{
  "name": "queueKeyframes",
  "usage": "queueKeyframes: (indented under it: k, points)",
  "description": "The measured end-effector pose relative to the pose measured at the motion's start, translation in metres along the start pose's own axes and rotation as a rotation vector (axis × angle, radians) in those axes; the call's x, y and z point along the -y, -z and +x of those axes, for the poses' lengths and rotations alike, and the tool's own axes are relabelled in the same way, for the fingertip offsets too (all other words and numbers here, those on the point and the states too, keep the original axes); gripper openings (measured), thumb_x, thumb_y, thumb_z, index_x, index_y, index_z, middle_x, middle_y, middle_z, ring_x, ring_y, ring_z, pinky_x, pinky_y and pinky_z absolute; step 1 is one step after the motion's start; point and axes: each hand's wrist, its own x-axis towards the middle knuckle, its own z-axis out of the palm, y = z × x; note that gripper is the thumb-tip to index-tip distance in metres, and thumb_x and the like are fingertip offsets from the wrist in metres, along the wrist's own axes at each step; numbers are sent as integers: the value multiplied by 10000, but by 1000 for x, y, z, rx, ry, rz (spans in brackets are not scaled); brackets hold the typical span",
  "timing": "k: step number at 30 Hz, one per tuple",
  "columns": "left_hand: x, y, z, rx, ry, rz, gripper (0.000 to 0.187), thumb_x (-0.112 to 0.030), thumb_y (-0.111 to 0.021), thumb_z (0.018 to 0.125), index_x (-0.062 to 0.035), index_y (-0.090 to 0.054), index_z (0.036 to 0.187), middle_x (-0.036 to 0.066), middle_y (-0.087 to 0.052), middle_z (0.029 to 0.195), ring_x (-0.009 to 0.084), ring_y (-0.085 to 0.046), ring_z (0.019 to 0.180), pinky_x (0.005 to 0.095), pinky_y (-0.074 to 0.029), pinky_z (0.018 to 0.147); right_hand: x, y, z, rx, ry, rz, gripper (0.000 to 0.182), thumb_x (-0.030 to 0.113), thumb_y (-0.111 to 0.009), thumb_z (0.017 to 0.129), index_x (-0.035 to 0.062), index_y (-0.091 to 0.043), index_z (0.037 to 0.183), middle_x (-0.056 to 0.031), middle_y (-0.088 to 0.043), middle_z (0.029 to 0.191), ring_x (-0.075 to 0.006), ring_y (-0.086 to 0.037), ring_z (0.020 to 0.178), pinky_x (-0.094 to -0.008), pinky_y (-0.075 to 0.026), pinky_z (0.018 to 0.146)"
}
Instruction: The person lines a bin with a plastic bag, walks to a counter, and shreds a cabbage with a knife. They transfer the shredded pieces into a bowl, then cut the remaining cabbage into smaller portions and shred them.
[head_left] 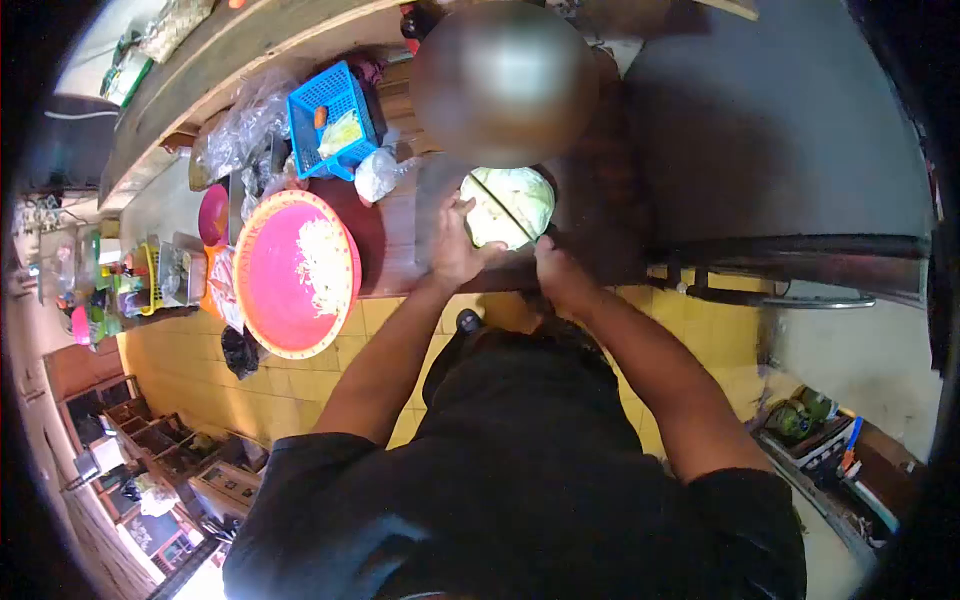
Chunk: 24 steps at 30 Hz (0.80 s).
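Note:
A pale green cabbage (535, 192) sits on a board (430, 190) at the table's near edge. My left hand (460, 245) grips its left side, thumb along the near side and fingers curled at the rim. In my right hand (558, 268) is a knife (503, 208), closed in the fingers at its near right end. The dark blade lies slantwise across the cabbage, from upper left to lower right. My right fingers hide the handle.
To the left stands a pink basin (268, 270) with shredded cabbage (322, 265) in it. Behind it, a blue basket (345, 95) holds a carrot (320, 117) and a piece of cabbage (341, 134). A plastic bag (377, 175) lies beside the basket. A large blurred round shape (505, 85) stands beyond the board.

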Motion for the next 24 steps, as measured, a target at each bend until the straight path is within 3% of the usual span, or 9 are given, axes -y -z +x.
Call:
queueKeyframes:
  k: [6,9,11,13,14,16,19,24]
  points:
    - [24,1,-12,-68,-61,-92,924,-212,-870,616,46,-281,1279,246,-277,1363,355,-322,1292,418,-302,1074,-21,-10,32,-96,75,-55,244,85,-514,833,-29,-451,1039,-305,-625,920,-438,-633,844,-516,-495,756]
    - [18,2,-13,-37,17,-88,919,-218,-865,629,40,-273,1282,243,-286,1358,350,-337,1286,416,-314,1068,13,54,-29,31,60,-122,258,95,-445,868,-48,-455,1083,-305,-612,999,-449,-611,927,-514,-486,823]
    - [14,3,-12,-45,26,-64,949,-216,-884,584,8,-296,1295,245,-334,1319,370,-361,1266,430,-337,1058,-6,39,-30,-44,131,-126,305,80,-506,822,-54,-451,1089,-275,-638,903,-449,-627,844,-520,-503,765]
    - [10,5,-15,-72,1,-121,952,-215,-885,581,-2,-302,1303,234,-330,1326,363,-366,1260,422,-335,1060,-1,34,-36,-398,401,-129,311,60,-504,811,-59,-466,1096,-259,-648,858,-437,-640,812,-519,-510,733]
    - [8,7,-15,-68,27,-103,950,-218,-886,580,4,-305,1298,235,-330,1326,365,-369,1256,423,-336,1059,6,34,-30,-399,398,-127,311,60,-504,811,-59,-466,1096,-259,-648,858,-437,-640,812,-519,-510,733]
    - [8,6,-12,-54,46,-91,950,-223,-889,572,26,-315,1287,240,-323,1332,368,-370,1254,420,-337,1057,38,50,-11,-163,214,-142,299,66,-483,819,-49,-488,1095,-280,-638,900,-436,-634,859,-520,-499,769]
    - [11,7,-12,-55,25,-54,948,-224,-889,574,37,-314,1281,243,-316,1342,370,-366,1259,414,-339,1057,36,36,6,-102,124,-145,295,102,-441,851,-53,-496,1096,-296,-627,949,-450,-622,895,-524,-486,808]
    - [6,12,-14,-17,54,-63,934,-246,-866,629,60,-284,1291,247,-319,1352,339,-378,1265,397,-334,1060,-31,31,-65,56,-41,-106,311,219,-381,909,8,-494,1109,-303,-610,1024,-450,-595,979,-547,-451,848]
